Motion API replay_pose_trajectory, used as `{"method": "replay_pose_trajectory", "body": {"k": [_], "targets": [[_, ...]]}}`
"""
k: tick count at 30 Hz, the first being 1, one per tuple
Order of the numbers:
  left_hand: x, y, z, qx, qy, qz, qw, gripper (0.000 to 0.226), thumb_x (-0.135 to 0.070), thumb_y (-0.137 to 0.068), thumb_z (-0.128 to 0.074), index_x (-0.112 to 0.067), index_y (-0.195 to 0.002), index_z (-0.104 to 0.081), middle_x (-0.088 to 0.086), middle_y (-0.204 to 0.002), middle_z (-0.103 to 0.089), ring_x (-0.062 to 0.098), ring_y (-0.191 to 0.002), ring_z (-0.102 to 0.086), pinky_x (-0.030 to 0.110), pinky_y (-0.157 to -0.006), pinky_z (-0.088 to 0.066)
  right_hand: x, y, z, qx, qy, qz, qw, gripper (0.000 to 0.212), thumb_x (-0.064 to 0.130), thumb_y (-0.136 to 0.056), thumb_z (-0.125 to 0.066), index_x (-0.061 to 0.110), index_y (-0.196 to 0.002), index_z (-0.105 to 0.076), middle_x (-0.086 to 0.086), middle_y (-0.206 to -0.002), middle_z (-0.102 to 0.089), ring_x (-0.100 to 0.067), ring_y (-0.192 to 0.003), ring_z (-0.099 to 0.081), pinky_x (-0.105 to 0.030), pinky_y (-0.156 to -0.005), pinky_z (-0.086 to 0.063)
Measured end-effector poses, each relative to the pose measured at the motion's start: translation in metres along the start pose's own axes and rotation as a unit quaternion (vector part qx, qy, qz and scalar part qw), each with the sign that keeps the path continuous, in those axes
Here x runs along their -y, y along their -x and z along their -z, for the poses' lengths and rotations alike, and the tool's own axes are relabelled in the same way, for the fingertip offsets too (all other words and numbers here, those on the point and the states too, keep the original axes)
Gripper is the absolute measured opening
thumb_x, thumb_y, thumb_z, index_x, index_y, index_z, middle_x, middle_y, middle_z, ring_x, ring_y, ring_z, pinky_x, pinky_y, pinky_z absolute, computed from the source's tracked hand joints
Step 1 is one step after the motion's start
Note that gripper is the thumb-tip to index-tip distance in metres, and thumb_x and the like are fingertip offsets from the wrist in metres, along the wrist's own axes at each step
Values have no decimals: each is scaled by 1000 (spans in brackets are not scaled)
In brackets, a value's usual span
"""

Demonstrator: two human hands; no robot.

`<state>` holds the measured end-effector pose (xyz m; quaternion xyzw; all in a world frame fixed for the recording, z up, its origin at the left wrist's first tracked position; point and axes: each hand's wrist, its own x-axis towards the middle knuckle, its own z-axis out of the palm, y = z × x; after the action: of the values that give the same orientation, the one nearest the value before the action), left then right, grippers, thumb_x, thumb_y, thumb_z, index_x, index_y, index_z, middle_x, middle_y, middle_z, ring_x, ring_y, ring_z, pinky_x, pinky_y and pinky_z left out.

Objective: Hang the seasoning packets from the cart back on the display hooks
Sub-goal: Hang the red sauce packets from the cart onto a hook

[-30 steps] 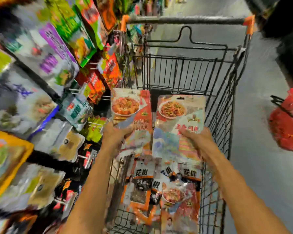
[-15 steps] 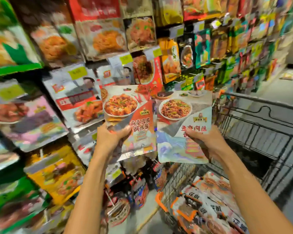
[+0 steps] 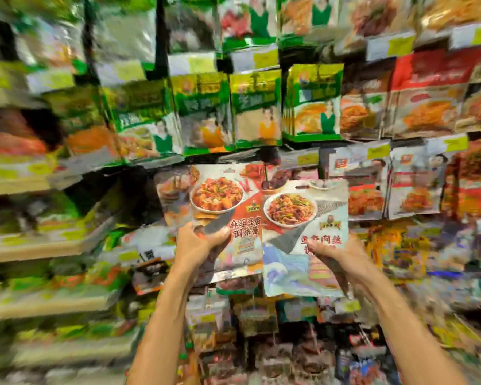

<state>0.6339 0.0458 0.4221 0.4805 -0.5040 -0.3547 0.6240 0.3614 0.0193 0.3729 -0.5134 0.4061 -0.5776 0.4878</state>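
Note:
I hold two seasoning packets upright in front of the display wall. My left hand [image 3: 197, 243] grips the lower left of a red mapo tofu packet [image 3: 222, 201]. My right hand [image 3: 342, 259] grips the lower part of a pale shredded pork packet [image 3: 303, 218], whose left edge overlaps the red one. Both packets show a plate of food near the top. A dark gap in the display [image 3: 139, 187] lies just left of the red packet. Any hooks are lost in the blur, and the cart is out of view.
Green packets [image 3: 256, 107] hang in a row right above the two held packets. Red and white packets [image 3: 417, 182] hang to the right. Blurred shelves with more goods [image 3: 39, 245] run along the left, and small dark packets [image 3: 261, 329] hang below my hands.
My view has swung from the cart to the display wall, and the cart has left the frame. Both hands have lifted their packets up toward the hanging rows, keeping the same hold.

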Motion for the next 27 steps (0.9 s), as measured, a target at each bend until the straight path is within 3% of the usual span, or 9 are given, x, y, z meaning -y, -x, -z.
{"method": "replay_pose_trajectory", "body": {"k": [3,7,10,13,15,18,21,25,27], "targets": [[-8,-4,58,-57,-24,-24,998,35,4,-74,-74,-11,-53,-51,-8,-33,-47,-2,-27,-38,10,-30,-28,-13,-5,-63,51,-29,-19,998,29,20,-54,-82,10,-79,-72,-9,-82,-74,-17,-74,-71,-22,-61,-55],[-13,-17,113,-89,-64,-40,993,41,6,-75,-73,-10,-50,-45,-9,-29,-44,-1,-25,-39,9,-30,-27,-22,-13,-120,64,-73,-52,994,34,10,-59,-80,3,-90,-70,-17,-92,-73,-24,-82,-70,-28,-71,-58],[-7,-32,141,-91,-62,-20,994,31,5,-75,-74,-3,-57,-50,-6,-34,-51,0,-31,-46,12,-34,-34,-21,-25,-140,49,-76,-44,995,19,-1,-72,-75,2,-90,-70,-10,-84,-75,-18,-76,-72,-21,-62,-56],[4,-50,159,-82,-53,5,995,24,0,-74,-77,-7,-61,-58,-7,-41,-57,2,-34,-49,16,-36,-38,-20,-44,-145,43,-81,-43,995,15,-6,-78,-69,2,-90,-67,-3,-74,-75,-10,-68,-71,-17,-56,-53],[10,-60,164,-73,-63,27,995,23,-10,-74,-79,-11,-61,-60,-7,-38,-53,2,-28,-43,13,-31,-31,-21,-59,-143,49,-97,-50,993,18,-8,-80,-66,0,-97,-65,-3,-78,-75,-11,-71,-71,-17,-58,-54],[19,-72,164,-94,-66,18,993,25,-11,-71,-82,-12,-59,-60,-4,-41,-56,7,-33,-45,17,-37,-37,-22,-88,-138,50,-98,-58,992,25,-6,-80,-67,0,-104,-63,-8,-86,-74,-13,-75,-72,-19,-61,-55],[25,-81,157,-114,-81,7,990,30,-10,-71,-81,-16,-56,-57,-6,-38,-53,4,-30,-44,16,-34,-34,-24,-117,-133,51,-91,-70,992,24,-3,-80,-69,2,-103,-64,-9,-87,-74,-14,-75,-72,-21,-60,-55],[30,-94,147,-118,-71,13,990,28,-11,-71,-81,-11,-58,-57,-3,-41,-54,9,-33,-43,21,-43,-38,-29,-150,-129,60,-74,-85,992,19,0,-80,-71,5,-97,-66,-7,-85,-75,-16,-74,-73,-21,-58,-55],[31,-99,143,-126,-69,14,989,26,-12,-71,-81,-12,-61,-57,-7,-40,-54,4,-31,-43,17,-35,-35,-32,-162,-130,63,-63,-84,992,16,1,-80,-71,6,-94,-67,-5,-82,-75,-13,-72,-72,-20,-57,-55]]}}
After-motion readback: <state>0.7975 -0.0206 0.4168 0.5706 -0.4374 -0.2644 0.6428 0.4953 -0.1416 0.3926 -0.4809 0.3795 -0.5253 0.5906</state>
